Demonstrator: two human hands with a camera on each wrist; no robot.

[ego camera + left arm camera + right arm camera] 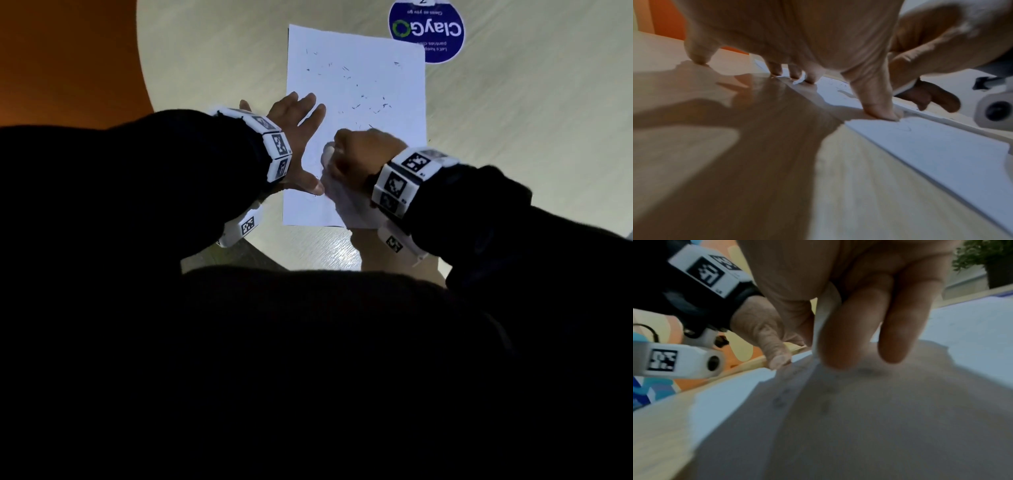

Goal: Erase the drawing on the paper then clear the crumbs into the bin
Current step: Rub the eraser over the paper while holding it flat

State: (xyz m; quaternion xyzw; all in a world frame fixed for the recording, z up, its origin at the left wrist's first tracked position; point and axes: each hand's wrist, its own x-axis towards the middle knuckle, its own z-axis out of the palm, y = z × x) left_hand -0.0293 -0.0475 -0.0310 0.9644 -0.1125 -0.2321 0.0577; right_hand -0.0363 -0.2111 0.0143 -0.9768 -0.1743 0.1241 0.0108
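A white sheet of paper (359,85) lies on the pale round table (222,61), with several dark eraser crumbs (356,106) scattered over its middle. My left hand (294,137) lies spread flat, pressing on the paper's left edge, thumb (881,112) down on the sheet. My right hand (363,154) grips a white eraser (327,156) with curled fingers and holds its tip on the paper's lower part. In the right wrist view the eraser (825,321) sits between thumb and fingers, touching the paper (972,331) near faint pencil marks (780,400).
A round blue sticker (428,31) lies on the table beyond the paper's far right corner. Orange floor (61,58) shows past the table's left rim. A potted plant (986,257) stands in the background. No bin is in view.
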